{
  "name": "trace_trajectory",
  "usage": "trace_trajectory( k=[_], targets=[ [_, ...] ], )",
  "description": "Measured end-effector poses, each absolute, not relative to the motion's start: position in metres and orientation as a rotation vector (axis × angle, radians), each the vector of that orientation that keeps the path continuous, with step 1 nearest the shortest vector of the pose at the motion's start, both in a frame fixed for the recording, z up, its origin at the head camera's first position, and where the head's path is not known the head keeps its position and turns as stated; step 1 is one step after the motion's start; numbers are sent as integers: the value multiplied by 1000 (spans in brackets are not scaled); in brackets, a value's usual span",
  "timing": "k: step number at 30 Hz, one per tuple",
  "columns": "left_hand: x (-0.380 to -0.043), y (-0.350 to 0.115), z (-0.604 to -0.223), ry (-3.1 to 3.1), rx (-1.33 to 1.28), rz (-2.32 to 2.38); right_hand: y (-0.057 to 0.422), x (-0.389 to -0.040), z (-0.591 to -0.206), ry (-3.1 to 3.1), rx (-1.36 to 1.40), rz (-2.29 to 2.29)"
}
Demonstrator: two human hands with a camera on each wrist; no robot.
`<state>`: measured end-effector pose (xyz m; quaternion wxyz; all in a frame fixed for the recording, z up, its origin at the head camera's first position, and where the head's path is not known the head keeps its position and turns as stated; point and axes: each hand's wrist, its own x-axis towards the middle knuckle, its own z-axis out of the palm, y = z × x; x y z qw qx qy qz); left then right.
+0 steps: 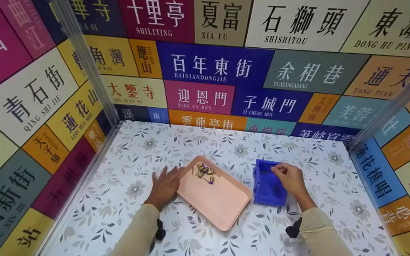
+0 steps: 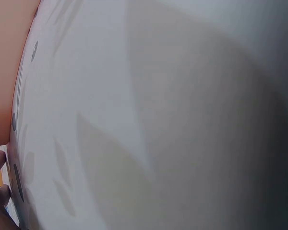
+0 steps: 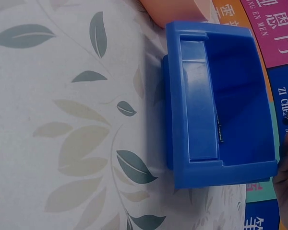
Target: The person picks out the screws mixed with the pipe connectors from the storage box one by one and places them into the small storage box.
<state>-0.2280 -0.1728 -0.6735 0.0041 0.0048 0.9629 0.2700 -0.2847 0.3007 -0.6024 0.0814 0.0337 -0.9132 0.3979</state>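
Note:
Beside the left edge of a pink tray (image 1: 212, 202), my left hand (image 1: 165, 186) lies with its fingers spread, touching the rim. Several small gold-coloured pieces (image 1: 205, 171) with thin shafts and purplish ends are gathered at the tray's far end. My right hand (image 1: 290, 179) is over the far right side of a blue bin (image 1: 269, 202). Its thumb and fingertips pinch a small dark screw (image 3: 286, 116), mostly hidden by the fingers. Inside the bin, another thin dark screw (image 3: 220, 133) shows in the right wrist view.
Tray and bin stand close together on a table (image 1: 112, 213) with a leaf-and-flower cover. Sign-printed panels (image 1: 219, 65) wall in the far side and both flanks, joined by clear corner strips (image 1: 91, 67).

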Motion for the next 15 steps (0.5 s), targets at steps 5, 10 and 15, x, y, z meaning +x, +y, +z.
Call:
trace_trajectory(
  k=[5, 10, 15],
  targets=[
    [-228, -172, -673, 2991, -20, 842, 300, -284, -602, -2724, 100, 1200],
    [-229, -170, -673, 2948, -77, 864, 300, -285, -603, -2725, 93, 1216],
    [-230, -170, -674, 2962, -68, 844, 300, -285, -603, -2725, 89, 1212]
  ],
)
